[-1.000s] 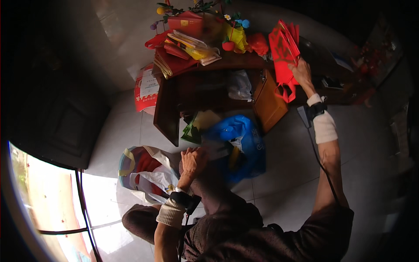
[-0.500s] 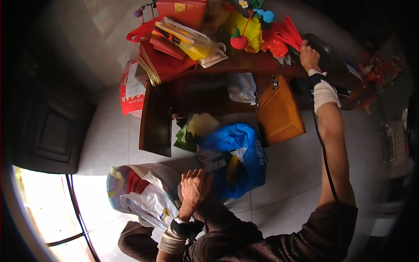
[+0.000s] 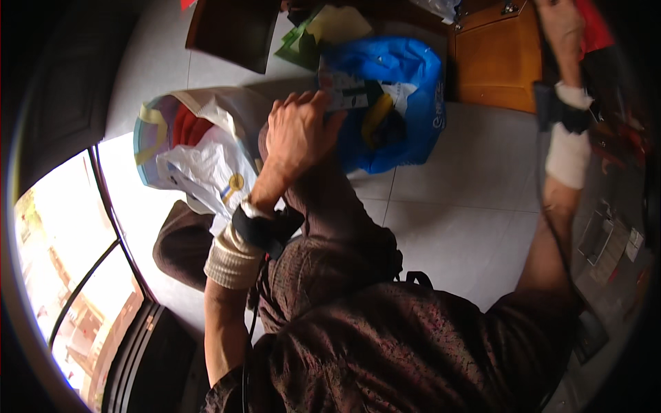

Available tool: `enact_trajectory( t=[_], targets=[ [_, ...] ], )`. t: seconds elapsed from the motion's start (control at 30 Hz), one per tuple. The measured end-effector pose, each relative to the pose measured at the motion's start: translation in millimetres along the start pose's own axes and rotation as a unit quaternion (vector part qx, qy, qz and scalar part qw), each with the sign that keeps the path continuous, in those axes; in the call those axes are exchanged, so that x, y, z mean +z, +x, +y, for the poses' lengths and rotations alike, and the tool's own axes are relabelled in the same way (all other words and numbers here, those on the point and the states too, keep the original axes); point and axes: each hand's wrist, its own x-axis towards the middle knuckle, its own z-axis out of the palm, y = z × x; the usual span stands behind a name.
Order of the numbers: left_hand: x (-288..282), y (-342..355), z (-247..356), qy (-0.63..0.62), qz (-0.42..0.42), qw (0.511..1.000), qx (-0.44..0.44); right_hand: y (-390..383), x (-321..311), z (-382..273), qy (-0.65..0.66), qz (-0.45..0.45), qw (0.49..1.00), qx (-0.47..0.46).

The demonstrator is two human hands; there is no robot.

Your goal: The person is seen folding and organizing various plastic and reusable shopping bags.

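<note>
My left hand (image 3: 296, 131) lies on my bent knee, fingers spread and holding nothing. Beside it stands a pale tote bag (image 3: 155, 138) with red cloth and a white plastic bag (image 3: 203, 172) inside. Just past the fingertips is an open blue bag (image 3: 430, 96) containing a yellow item and some packets. My right hand (image 3: 561, 31) is raised at the top right, blurred, its fingers partly cut off by the picture's edge. A red bundle (image 3: 595, 31) hangs against that hand and seems to be in its grip; its exact kind is unclear.
A wooden cabinet door (image 3: 496, 65) stands open between the blue bag and my right arm. Another dark wooden panel (image 3: 231, 34) juts out at the far left. A green bag (image 3: 296, 41) lies between them on the grey tiled floor (image 3: 454, 186). Glass panes (image 3: 65, 227) are at the left.
The view has tipped down, so the cabinet top is out of sight. My right hand has swung right with the red bundle, away from the pile. My left hand stays on the knee.
</note>
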Motion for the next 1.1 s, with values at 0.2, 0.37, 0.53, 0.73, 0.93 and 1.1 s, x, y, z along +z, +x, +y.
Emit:
enact_trajectory(
  t=[0.2,0.37,0.53,0.73,0.93,1.1],
  targets=[
    [3.9,-3.2,11.0,0.005,-0.017,1.000,-0.011,-236.8,161.2,-15.4,0.246,-0.590,0.769,0.018],
    [-3.2,-18.1,-3.8,-0.020,0.051,0.998,-0.017,-334.9,137.0,-24.0,0.063,-0.619,0.752,-0.216],
    [-5.5,-14.0,1.6,-0.032,0.028,0.999,-0.024,-348.8,133.9,56.4,-0.076,-0.700,0.695,-0.145],
    [-5.7,-18.9,-4.8,-0.015,0.055,0.998,-0.021,-269.8,158.4,-17.4,0.033,-0.552,0.833,-0.018],
    [-7.8,-20.9,-12.0,-0.030,0.068,0.997,-0.034,-252.3,231.1,-33.8,-0.071,-0.433,0.881,-0.177],
    [-12.9,-19.8,-15.2,-0.048,0.043,0.996,-0.059,-206.1,230.5,13.3,-0.193,-0.277,0.941,-0.010]
  ],
)
